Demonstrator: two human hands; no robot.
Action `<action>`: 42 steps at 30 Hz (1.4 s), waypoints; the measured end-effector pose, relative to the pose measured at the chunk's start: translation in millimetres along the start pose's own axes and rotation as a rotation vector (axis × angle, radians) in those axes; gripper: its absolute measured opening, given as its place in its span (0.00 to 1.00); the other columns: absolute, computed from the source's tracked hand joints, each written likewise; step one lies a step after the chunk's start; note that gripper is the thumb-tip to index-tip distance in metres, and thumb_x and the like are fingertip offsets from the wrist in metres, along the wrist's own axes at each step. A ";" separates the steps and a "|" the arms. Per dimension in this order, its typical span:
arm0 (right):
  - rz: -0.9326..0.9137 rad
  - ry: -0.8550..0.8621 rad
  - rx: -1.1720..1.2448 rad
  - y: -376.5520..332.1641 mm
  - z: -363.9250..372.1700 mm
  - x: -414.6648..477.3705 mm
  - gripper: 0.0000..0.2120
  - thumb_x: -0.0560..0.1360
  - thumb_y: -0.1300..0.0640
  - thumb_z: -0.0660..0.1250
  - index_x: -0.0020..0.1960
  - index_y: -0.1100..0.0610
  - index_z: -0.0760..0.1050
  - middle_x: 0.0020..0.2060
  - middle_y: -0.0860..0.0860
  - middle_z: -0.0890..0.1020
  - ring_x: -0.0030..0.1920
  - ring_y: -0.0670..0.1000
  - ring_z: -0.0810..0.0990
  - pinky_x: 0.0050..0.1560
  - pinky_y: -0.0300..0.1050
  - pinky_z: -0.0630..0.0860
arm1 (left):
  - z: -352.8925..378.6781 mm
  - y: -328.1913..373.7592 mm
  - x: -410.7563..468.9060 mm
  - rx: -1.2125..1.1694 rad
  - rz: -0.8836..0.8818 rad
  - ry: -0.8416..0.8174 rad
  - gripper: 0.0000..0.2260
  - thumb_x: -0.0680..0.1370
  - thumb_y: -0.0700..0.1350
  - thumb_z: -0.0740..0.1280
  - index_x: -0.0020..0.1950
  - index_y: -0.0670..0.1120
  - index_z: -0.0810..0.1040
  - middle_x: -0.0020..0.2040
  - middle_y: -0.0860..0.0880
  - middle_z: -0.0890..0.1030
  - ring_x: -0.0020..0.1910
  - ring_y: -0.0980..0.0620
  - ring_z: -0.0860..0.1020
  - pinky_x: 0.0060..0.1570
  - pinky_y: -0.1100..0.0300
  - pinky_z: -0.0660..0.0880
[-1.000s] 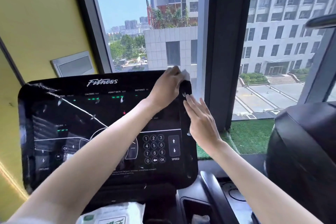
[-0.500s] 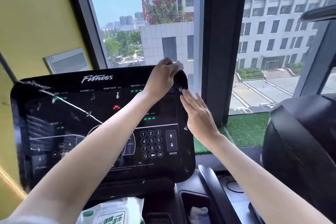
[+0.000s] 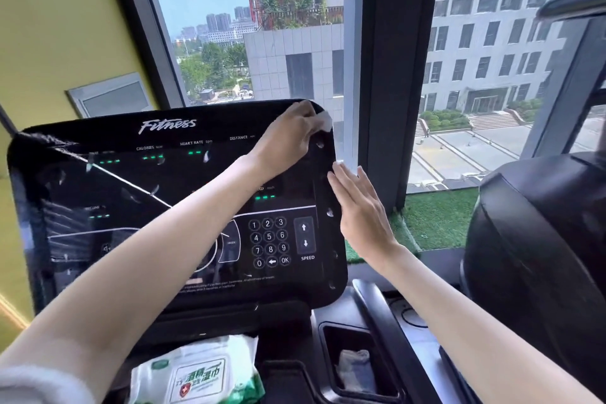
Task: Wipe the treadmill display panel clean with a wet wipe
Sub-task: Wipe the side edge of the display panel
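The black treadmill display panel [image 3: 157,193] fills the lower left, with "Fitness" lettering, green readouts and a number keypad. My left hand [image 3: 288,134] reaches across it to the top right corner and is closed on a white wet wipe [image 3: 324,120], pressing it against the panel's upper edge. My right hand [image 3: 357,207] lies flat with fingers together and extended against the panel's right edge, holding nothing. White smears and streaks show on the left half of the screen.
A green-and-white pack of wet wipes [image 3: 196,374] lies below the panel. A black cup holder [image 3: 354,367] to its right holds a crumpled wipe. Another black machine [image 3: 537,256] stands at the right. Large windows and a dark frame post [image 3: 383,75] stand behind the panel.
The view has shifted slightly. My left hand stays at the panel's top right corner with the wipe, nudged a little along the edge. My right hand remains on the right edge.
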State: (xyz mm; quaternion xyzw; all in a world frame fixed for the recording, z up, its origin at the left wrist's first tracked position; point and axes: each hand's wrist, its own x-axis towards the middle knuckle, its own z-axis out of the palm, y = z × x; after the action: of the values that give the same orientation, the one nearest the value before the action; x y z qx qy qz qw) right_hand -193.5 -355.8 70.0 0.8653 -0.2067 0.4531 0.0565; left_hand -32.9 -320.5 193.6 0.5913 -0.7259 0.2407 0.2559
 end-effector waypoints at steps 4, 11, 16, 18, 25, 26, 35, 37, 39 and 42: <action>-0.032 -0.033 -0.023 -3.8 0.7 -9.9 0.23 0.70 0.70 0.51 0.61 0.69 0.74 0.62 0.61 0.76 0.65 0.58 0.73 0.72 0.51 0.57 | 10.4 8.1 -13.0 0.010 0.005 0.060 0.10 0.75 0.30 0.64 0.53 0.38 0.80 0.43 0.48 0.70 0.44 0.52 0.68 0.44 0.58 0.72; 0.002 -0.019 -0.061 -7.2 5.8 -13.3 0.20 0.70 0.71 0.54 0.57 0.68 0.77 0.58 0.61 0.79 0.62 0.58 0.76 0.69 0.52 0.61 | 1.1 5.5 -15.0 0.123 0.049 -0.029 0.13 0.71 0.26 0.61 0.50 0.39 0.77 0.50 0.46 0.70 0.52 0.48 0.71 0.38 0.49 0.78; 0.048 -0.021 -0.086 -11.9 9.2 -12.1 0.23 0.61 0.78 0.68 0.55 0.69 0.77 0.58 0.62 0.79 0.61 0.58 0.77 0.68 0.52 0.62 | 8.3 16.2 -31.7 0.158 0.279 -0.285 0.16 0.69 0.27 0.63 0.52 0.41 0.77 0.50 0.46 0.72 0.50 0.48 0.70 0.33 0.50 0.77; 0.045 -0.063 -0.126 -13.1 7.4 -12.5 0.25 0.61 0.78 0.69 0.57 0.69 0.77 0.59 0.62 0.78 0.62 0.58 0.76 0.69 0.53 0.62 | 4.9 7.3 -20.0 0.145 0.189 -0.217 0.16 0.69 0.26 0.61 0.51 0.41 0.77 0.49 0.46 0.71 0.50 0.48 0.70 0.34 0.49 0.77; 0.071 -0.266 -0.241 -26.7 2.1 -16.7 0.33 0.61 0.76 0.68 0.65 0.71 0.69 0.67 0.65 0.70 0.68 0.61 0.68 0.69 0.58 0.61 | 10.0 27.0 -38.0 0.063 0.240 -0.280 0.17 0.71 0.28 0.61 0.56 0.41 0.77 0.49 0.44 0.71 0.50 0.47 0.71 0.34 0.52 0.77; 0.073 -0.285 -0.251 -28.1 0.4 -16.3 0.33 0.60 0.76 0.67 0.66 0.71 0.68 0.67 0.65 0.69 0.69 0.61 0.67 0.69 0.59 0.60 | 7.4 21.1 -29.7 0.060 0.178 -0.261 0.17 0.72 0.28 0.60 0.56 0.42 0.77 0.49 0.45 0.70 0.50 0.48 0.70 0.36 0.51 0.77; 0.075 -0.389 -0.287 -33.8 -7.7 -15.7 0.36 0.60 0.75 0.66 0.68 0.71 0.64 0.69 0.65 0.65 0.71 0.61 0.64 0.71 0.57 0.56 | 7.6 17.7 -33.9 0.019 0.178 -0.242 0.16 0.73 0.28 0.60 0.54 0.42 0.78 0.46 0.46 0.68 0.51 0.46 0.73 0.42 0.49 0.77; 0.076 -0.422 -0.286 -34.0 -10.9 -15.8 0.37 0.62 0.75 0.64 0.71 0.70 0.61 0.71 0.64 0.62 0.73 0.60 0.60 0.72 0.54 0.51 | 5.8 7.9 -24.1 -0.010 0.025 -0.155 0.16 0.72 0.26 0.60 0.52 0.43 0.79 0.47 0.46 0.70 0.55 0.45 0.75 0.47 0.49 0.77; 0.058 -0.402 -0.275 -34.0 -13.1 -16.1 0.36 0.66 0.74 0.61 0.73 0.68 0.54 0.74 0.62 0.55 0.75 0.58 0.52 0.73 0.50 0.43 | 11.8 8.2 -28.5 -0.004 0.018 -0.131 0.16 0.71 0.26 0.61 0.51 0.42 0.79 0.46 0.46 0.70 0.52 0.44 0.76 0.44 0.49 0.78; 0.043 -0.392 -0.243 -33.4 -14.8 -15.3 0.36 0.69 0.72 0.58 0.75 0.67 0.49 0.75 0.61 0.49 0.76 0.56 0.45 0.73 0.47 0.36 | 9.4 23.4 -45.3 0.064 0.226 -0.296 0.16 0.72 0.29 0.60 0.54 0.43 0.78 0.45 0.47 0.69 0.47 0.47 0.71 0.36 0.52 0.74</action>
State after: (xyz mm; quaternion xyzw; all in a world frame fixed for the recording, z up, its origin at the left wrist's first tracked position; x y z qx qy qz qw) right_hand -198.8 -316.6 69.2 0.9191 -0.2851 0.2491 0.1094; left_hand -49.0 -289.1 155.7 0.5428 -0.8094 0.2013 0.0986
